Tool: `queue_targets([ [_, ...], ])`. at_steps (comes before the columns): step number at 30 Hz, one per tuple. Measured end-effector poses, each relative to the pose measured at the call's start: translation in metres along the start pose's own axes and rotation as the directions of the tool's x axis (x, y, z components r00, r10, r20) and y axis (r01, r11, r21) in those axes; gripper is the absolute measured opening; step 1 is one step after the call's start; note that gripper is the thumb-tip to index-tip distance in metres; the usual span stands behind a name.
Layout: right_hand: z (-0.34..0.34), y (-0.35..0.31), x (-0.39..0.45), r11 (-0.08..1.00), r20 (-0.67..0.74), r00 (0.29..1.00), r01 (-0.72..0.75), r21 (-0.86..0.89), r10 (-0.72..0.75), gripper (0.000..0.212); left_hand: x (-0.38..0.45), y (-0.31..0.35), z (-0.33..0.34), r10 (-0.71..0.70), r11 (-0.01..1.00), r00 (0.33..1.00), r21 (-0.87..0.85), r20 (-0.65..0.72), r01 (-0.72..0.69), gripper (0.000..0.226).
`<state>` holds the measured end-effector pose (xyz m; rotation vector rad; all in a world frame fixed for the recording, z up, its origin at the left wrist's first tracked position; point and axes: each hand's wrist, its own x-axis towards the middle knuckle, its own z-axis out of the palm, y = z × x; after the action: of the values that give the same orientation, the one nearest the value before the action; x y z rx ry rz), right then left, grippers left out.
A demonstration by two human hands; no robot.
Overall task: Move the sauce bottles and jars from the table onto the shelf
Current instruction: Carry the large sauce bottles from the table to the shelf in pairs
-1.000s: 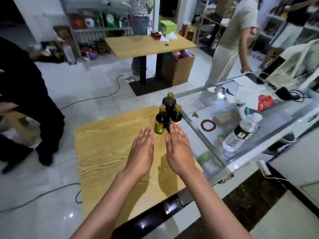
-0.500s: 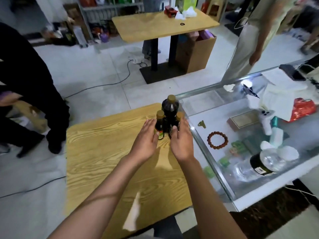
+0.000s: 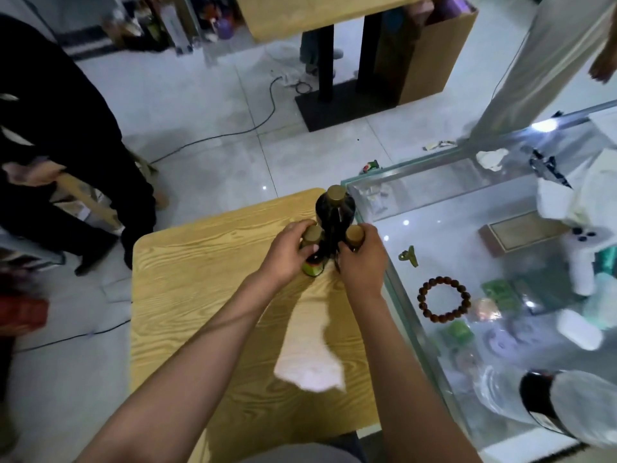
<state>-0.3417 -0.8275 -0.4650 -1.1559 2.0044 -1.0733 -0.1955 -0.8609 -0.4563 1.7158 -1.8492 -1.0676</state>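
We look down at a wooden table (image 3: 200, 329). On the far left a person in black clothes (image 3: 66, 135) stands on the floor beside it.

Three dark sauce bottles stand close together at the far right corner of the tabletop. All three stand straight up, with their gold caps pointing up at us.

Our left hand (image 3: 287, 252) is curled around the small bottle with the green label (image 3: 313, 262). The fingers wrap its neck just under the cap.

Behind it, right at the far edge, stands the tall bottle (image 3: 335, 212). No hand is on it, and the two small ones lean close against its sides.

Our right hand (image 3: 362, 262) is curled around the other small bottle (image 3: 354, 236). Only its cap shows, so we think the fingers grip the neck, but the hand hides most of it.

A bright patch of light (image 3: 310, 359) lies on the tabletop between our arms.

To the right, touching the table's right edge, is a glass counter (image 3: 434, 235). A bead bracelet (image 3: 444, 299) lies on it, with a small clip (image 3: 409, 256) near it.
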Motion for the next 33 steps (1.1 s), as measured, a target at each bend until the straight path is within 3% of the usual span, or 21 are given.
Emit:
queue_targets([
  [4, -0.006, 0.007, 0.004, 0.997, 0.048, 0.999, -0.016, 0.072, 0.012, 0.033, -0.003, -0.013, 0.003, -0.01, 1.0, 1.0, 0.017, -0.011, 0.01, 0.033],
  [10, -0.013, 0.006, -0.008, 0.997, 0.112, 0.993, 0.04, 0.062, -0.046, 0.027, -0.024, -0.02, 0.013, -0.007, 0.982, 0.999, -0.189, -0.046, -0.002, 0.038],
  [15, -0.019, 0.005, -0.033, 0.998, 0.17, 0.983, 0.067, 0.021, -0.07, 0.032, -0.049, -0.034, 0.0, 0.126, 0.988, 0.992, -0.096, 0.006, -0.125, 0.027],
  [20, -0.03, -0.002, -0.092, 0.998, 0.213, 0.977, -0.012, 0.06, -0.001, 0.047, -0.094, -0.041, -0.026, 0.106, 0.924, 0.994, -0.369, 0.002, -0.098, 0.032],
  [24, -0.05, -0.022, -0.159, 0.989, 0.148, 0.989, -0.046, 0.138, 0.025, 0.045, -0.141, -0.03, -0.04, 0.217, 0.84, 0.976, -0.512, 0.015, -0.179, 0.028],
  [33, -0.099, -0.052, -0.296, 0.986, -0.108, 0.994, 0.038, 0.162, -0.02, 0.039, -0.229, -0.006, -0.039, 0.406, 0.782, 0.904, -0.562, 0.133, -0.268, 0.029],
])
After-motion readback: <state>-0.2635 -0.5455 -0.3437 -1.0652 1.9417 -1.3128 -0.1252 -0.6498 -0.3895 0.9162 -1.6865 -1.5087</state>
